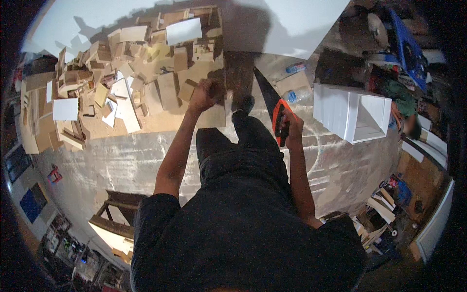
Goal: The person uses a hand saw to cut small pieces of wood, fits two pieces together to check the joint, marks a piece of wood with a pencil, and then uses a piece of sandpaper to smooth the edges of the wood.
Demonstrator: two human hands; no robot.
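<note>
My right hand [292, 127] is wrapped round the orange and black handle of a handsaw [268, 92]. Its dark blade points away from me, up and to the left. My left hand [208, 96] hovers at the right edge of a plywood sheet [160, 120], close to a small wooden block [188, 89]. Its fingers look bent but are blurred, so I cannot make out whether anything is in them. Wood offcuts [125, 100] and blocks lie heaped across the sheet, with a white panel [184, 31] among them.
Right of the saw stands a white open-fronted cabinet [332, 108], with a person [403, 95] beyond it. Plastic bottles [295, 68] lie on the concrete floor [146, 158]. A wooden frame [113, 216] is behind me on the left; scrap wood [379, 207] piles at lower right.
</note>
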